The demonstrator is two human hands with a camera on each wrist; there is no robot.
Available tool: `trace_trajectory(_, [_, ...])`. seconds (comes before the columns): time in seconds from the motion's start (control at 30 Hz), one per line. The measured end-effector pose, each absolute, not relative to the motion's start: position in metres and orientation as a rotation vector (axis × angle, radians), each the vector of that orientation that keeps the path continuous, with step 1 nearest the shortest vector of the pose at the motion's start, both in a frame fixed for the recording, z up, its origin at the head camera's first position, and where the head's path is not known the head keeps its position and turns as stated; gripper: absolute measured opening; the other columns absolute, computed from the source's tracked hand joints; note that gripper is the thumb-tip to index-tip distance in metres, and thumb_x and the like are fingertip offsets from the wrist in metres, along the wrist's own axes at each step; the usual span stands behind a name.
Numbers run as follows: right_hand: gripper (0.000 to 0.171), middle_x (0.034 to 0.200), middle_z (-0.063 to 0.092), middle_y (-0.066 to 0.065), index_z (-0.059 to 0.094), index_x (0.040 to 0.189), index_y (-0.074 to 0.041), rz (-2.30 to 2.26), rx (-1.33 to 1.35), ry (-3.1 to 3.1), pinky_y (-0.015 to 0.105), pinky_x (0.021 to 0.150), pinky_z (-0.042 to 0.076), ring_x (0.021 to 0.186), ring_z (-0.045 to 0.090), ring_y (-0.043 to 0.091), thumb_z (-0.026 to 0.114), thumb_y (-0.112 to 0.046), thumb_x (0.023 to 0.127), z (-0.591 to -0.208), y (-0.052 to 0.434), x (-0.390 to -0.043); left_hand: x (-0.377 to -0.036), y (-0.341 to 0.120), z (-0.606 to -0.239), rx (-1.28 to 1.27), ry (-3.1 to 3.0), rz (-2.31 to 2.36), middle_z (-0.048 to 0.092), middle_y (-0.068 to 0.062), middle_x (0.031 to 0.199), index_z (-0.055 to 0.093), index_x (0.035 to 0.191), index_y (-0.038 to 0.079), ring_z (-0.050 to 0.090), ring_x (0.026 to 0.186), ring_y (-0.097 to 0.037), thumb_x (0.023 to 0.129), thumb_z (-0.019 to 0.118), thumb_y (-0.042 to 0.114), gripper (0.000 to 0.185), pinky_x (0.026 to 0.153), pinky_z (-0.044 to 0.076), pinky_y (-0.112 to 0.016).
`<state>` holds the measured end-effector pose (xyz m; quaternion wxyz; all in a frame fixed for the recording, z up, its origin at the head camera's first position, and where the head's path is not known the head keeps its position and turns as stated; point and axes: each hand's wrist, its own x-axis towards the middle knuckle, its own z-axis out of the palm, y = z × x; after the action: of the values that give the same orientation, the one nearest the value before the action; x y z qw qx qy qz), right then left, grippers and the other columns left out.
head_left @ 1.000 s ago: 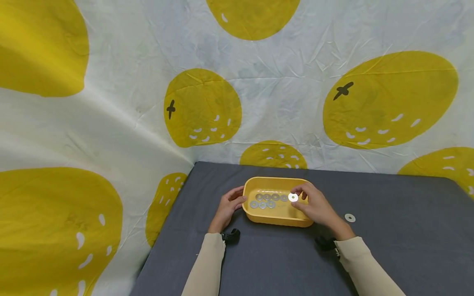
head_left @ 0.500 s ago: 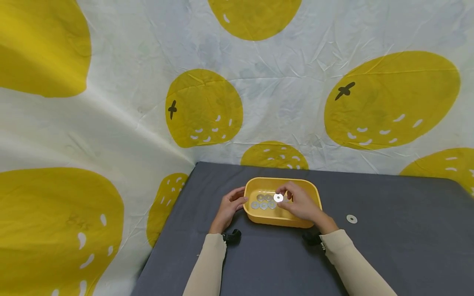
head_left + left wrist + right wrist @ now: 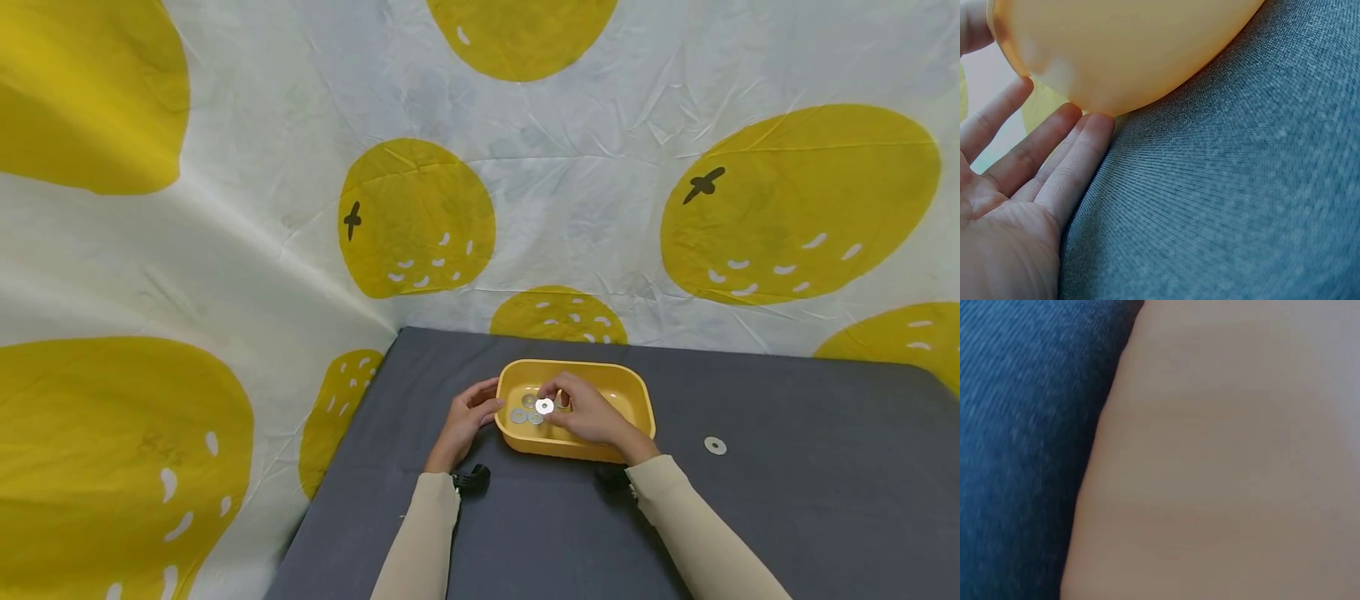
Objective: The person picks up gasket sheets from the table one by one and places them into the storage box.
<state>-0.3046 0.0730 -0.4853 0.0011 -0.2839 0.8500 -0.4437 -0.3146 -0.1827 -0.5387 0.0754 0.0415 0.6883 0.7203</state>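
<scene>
A yellow plastic tray (image 3: 573, 450) has several flat metal washers (image 3: 518, 416) lying at the left of its floor. My left hand (image 3: 467, 421) holds the tray's left end, thumb at the rim and fingers against the outer wall. The left wrist view has those fingers (image 3: 1079, 165) touching the tray wall (image 3: 1122, 56) from outside. Over the inside of the tray, my right hand (image 3: 592, 415) pinches a bright washer (image 3: 544, 406) by its edge between thumb and fingers. This hand hides part of the washers below. A blurred tan surface (image 3: 1210, 450) fills most of the right wrist view.
One loose washer (image 3: 716, 446) lies on the dark grey cloth (image 3: 825, 467) to the right of the tray. Behind the table hangs a white curtain (image 3: 585, 217) with yellow fruit shapes, and it runs down the left side too.
My right hand has moved left across the tray with the washer, from its right part to above the washers at the left. The left hand keeps its hold on the tray.
</scene>
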Motion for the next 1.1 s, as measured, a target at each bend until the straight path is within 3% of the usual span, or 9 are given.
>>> trace_trajectory(0.4, [0.027,0.103,0.065,0.005,0.07,0.111,-0.006,-1.275,-0.926,2.585,0.027,0.076,0.045,0.086,0.053,0.021,0.08,-0.003,0.085,-0.487,0.055,-0.315,-0.314,-0.182,-0.536,0.125,2.079,2.145,0.063,-0.015,0.138,0.061,0.143,0.018,0.066,0.117,-0.019,0.096,0.072,0.021,0.048,0.094,0.059,-0.033])
trace_trajectory(0.8, [0.023,0.1,0.065,0.001,0.071,0.107,-0.01,-1.122,-0.895,2.533,0.031,0.083,0.049,0.091,0.057,0.017,0.082,-0.011,0.087,-0.491,0.045,-0.322,-0.315,-0.183,-0.538,0.125,2.064,2.142,0.062,-0.014,0.14,0.06,0.143,0.019,0.064,0.121,-0.021,0.097,0.07,0.018,0.047,0.094,0.059,-0.032])
trace_trajectory(0.97, [0.021,0.102,0.068,0.001,0.071,0.106,-0.01,-1.093,-0.905,2.508,0.037,0.086,0.053,0.092,0.06,0.017,0.081,-0.009,0.087,-0.492,0.041,-0.324,-0.314,-0.184,-0.537,0.136,2.061,2.141,0.061,-0.014,0.142,0.059,0.144,0.019,0.063,0.125,-0.025,0.098,0.069,0.019,0.047,0.096,0.058,-0.033])
trace_trajectory(1.1, [0.019,0.102,0.069,0.001,0.072,0.106,-0.009,-1.064,-0.941,2.496,0.034,0.084,0.053,0.09,0.06,0.016,0.079,-0.007,0.088,-0.493,0.038,-0.325,-0.313,-0.183,-0.536,0.139,2.063,2.142,0.061,-0.014,0.141,0.059,0.144,0.019,0.064,0.123,-0.024,0.098,0.069,0.019,0.047,0.096,0.058,-0.033])
